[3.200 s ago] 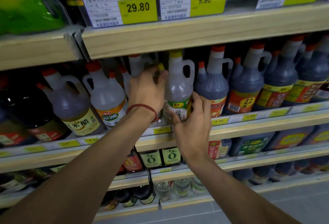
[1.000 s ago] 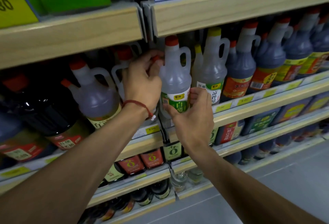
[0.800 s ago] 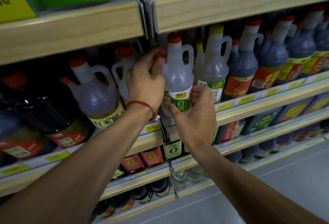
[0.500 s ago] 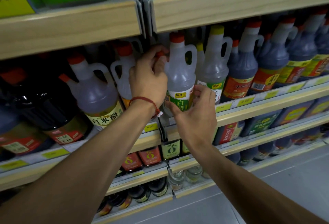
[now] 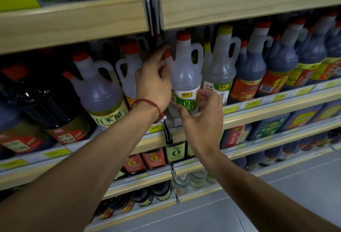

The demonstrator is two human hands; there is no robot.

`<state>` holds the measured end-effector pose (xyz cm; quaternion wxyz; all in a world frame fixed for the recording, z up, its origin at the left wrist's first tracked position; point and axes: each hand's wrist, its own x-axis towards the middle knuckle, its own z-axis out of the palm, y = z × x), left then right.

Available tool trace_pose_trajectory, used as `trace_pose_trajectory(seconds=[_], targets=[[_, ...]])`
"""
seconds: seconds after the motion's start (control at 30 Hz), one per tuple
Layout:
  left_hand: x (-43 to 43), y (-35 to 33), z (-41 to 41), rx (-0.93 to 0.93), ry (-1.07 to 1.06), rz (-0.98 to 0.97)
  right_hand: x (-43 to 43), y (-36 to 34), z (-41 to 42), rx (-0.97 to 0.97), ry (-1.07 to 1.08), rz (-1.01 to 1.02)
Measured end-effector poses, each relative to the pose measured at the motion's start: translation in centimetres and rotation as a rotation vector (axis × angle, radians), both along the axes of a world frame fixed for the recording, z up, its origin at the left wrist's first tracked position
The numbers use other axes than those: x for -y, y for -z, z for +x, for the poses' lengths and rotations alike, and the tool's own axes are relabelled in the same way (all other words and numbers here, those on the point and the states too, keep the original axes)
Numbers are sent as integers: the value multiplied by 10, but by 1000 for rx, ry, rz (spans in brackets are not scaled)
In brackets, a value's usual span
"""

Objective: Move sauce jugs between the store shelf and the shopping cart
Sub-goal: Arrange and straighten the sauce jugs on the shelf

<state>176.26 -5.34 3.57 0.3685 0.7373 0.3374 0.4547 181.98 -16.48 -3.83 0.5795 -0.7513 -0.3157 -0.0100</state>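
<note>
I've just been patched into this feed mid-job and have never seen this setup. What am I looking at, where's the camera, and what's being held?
There is no machine here: a person works with two bare hands, and the one picture comes from a camera worn on their head, looking forward and down. They face store shelves packed with sauce jugs. The left hand, a red cord at its wrist, has its fingers curled round the small side spout of a clear red-capped jug with a green label. The right hand cups that jug low down, thumb before the label; I can't tell whether it grips. Further right in the picture stands a yellow-capped jug, then dark jugs. No cart is in view.
</note>
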Motion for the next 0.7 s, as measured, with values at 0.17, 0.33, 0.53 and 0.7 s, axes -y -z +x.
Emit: trace_pose_trajectory(seconds=[0.17, 0.33, 0.53, 0.7], targets=[[24, -6, -35, 17, 32, 41, 5, -2, -20, 59, -92, 50], [10, -5, -71, -24, -193, 292, -7, -13, -38, 0, -288, -16], [0, -13, -77, -318, -250, 379, -33, -18, -49, 30, -390, -167], [3, -24, -77, -418, -257, 342, -53, -12, -51, -13, -387, -148]])
